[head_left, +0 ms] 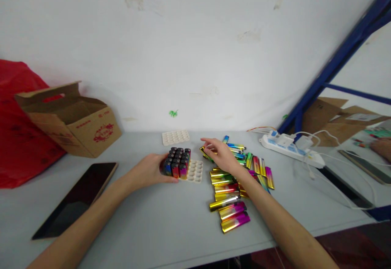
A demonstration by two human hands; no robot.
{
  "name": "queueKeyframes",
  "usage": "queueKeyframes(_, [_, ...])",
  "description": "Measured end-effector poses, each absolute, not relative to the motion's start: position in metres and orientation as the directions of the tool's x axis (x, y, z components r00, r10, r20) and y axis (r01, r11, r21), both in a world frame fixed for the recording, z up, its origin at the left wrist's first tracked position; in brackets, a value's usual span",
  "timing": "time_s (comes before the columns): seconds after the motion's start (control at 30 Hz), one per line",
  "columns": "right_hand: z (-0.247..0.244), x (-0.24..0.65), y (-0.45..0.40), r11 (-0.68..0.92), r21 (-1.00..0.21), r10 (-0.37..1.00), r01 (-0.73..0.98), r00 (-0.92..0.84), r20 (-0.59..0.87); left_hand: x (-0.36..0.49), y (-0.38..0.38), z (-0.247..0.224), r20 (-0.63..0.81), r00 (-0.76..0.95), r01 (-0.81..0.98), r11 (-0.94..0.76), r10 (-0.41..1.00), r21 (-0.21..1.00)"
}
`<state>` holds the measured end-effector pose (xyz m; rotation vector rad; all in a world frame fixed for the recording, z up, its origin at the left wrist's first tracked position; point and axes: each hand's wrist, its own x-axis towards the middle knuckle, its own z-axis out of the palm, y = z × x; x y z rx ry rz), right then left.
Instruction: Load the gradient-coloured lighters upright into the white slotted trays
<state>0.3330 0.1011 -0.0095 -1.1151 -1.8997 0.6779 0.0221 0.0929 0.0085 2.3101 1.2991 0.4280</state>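
My left hand (151, 170) is curled round the near left side of a block of upright lighters (179, 159) with black tops. The block stands on a white tray of round hollows (195, 171), and bare hollows show on its right. My right hand (221, 153) hangs over the far left part of a loose pile of shiny lighters (224, 179), its thumb and fingers apart. A gold lighter (202, 149) lies just below those fingertips; whether they touch it I cannot tell. My right forearm hides part of the pile.
Behind the block lies a second white tray (175, 137). To the left are a dark tablet (76, 200), an open cardboard box (91, 132) and a red bag (21, 126). At the right, a power strip (293, 151) with white cables lies near a blue frame (332, 65); another person's hand (381, 147) shows beyond.
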Motion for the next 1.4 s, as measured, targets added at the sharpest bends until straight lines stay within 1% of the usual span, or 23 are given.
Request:
queueKeyframes(0.07, [-0.011, 0.336, 0.104, 0.4, -0.834, 0.916, 0.38, -0.19, 0.353, 0.022, 0.093, 0.009, 0.015, 0.516, 0.73, -0.45, 0.856, 0.514])
queueKeyframes(0.17, [-0.011, 0.338, 0.104, 0.259, -0.944, 0.965, 0.206, -0.096, 0.244, 0.022, 0.092, 0.009, -0.001, 0.517, 0.743, -0.448, 0.856, 0.498])
queueKeyframes(0.23, [-0.008, 0.338, 0.102, 0.148, -0.987, 0.985, 0.059, -0.098, 0.142, 0.022, 0.091, 0.009, -0.003, 0.515, 0.745, -0.446, 0.857, 0.496])
queueKeyframes(0.33, [-0.003, 0.335, 0.098, 0.026, -0.992, 0.993, -0.12, -0.115, 0.04, 0.022, 0.09, 0.01, 0.004, 0.513, 0.741, -0.446, 0.858, 0.502])
queueKeyframes(0.4, [0.001, 0.333, 0.095, 0.009, -0.985, 0.996, -0.172, -0.091, 0.025, 0.023, 0.09, 0.01, 0.009, 0.517, 0.735, -0.45, 0.856, 0.508])
queueKeyframes(0.5, [0.004, 0.332, 0.094, 0.02, -0.988, 0.999, -0.153, -0.036, 0.026, 0.023, 0.09, 0.01, 0.015, 0.516, 0.731, -0.449, 0.856, 0.513])
queueKeyframes(0.6, [0.005, 0.333, 0.095, 0.008, -0.987, 1.0, -0.159, -0.018, 0.011, 0.022, 0.09, 0.009, 0.023, 0.511, 0.739, -0.452, 0.859, 0.5])
queueKeyframes(0.67, [0.005, 0.333, 0.096, -0.003, -0.976, 1.0, -0.216, -0.012, -0.001, 0.021, 0.091, 0.008, 0.031, 0.511, 0.742, -0.459, 0.859, 0.489])
queueKeyframes(0.77, [0.007, 0.331, 0.095, -0.01, -0.938, 1.0, -0.346, -0.006, -0.008, 0.021, 0.09, 0.007, 0.033, 0.506, 0.747, -0.457, 0.862, 0.482])
queueKeyframes(0.87, [0.01, 0.327, 0.091, -0.023, -0.903, 0.998, -0.429, -0.062, 0.004, 0.022, 0.089, 0.008, 0.03, 0.502, 0.755, -0.455, 0.864, 0.471])
queueKeyframes(0.93, [0.011, 0.325, 0.089, -0.042, -0.892, 0.995, -0.449, -0.104, 0.005, 0.022, 0.089, 0.009, 0.029, 0.507, 0.749, -0.457, 0.862, 0.48])
queueKeyframes(1.07, [0.011, 0.319, 0.086, -0.07, -0.871, 0.993, -0.486, -0.118, -0.014, 0.022, 0.089, 0.01, 0.024, 0.506, 0.74, -0.449, 0.862, 0.501])
queueKeyframes(1.17, [0.012, 0.316, 0.083, -0.08, -0.877, 0.99, -0.475, -0.143, -0.013, 0.022, 0.089, 0.009, 0.037, 0.512, 0.729, -0.457, 0.858, 0.51])
queueKeyframes(1.4, [0.012, 0.311, 0.079, -0.024, -0.971, 0.984, -0.239, -0.179, 0.02, 0.022, 0.089, 0.009, 0.026, 0.496, 0.754, -0.446, 0.868, 0.483])
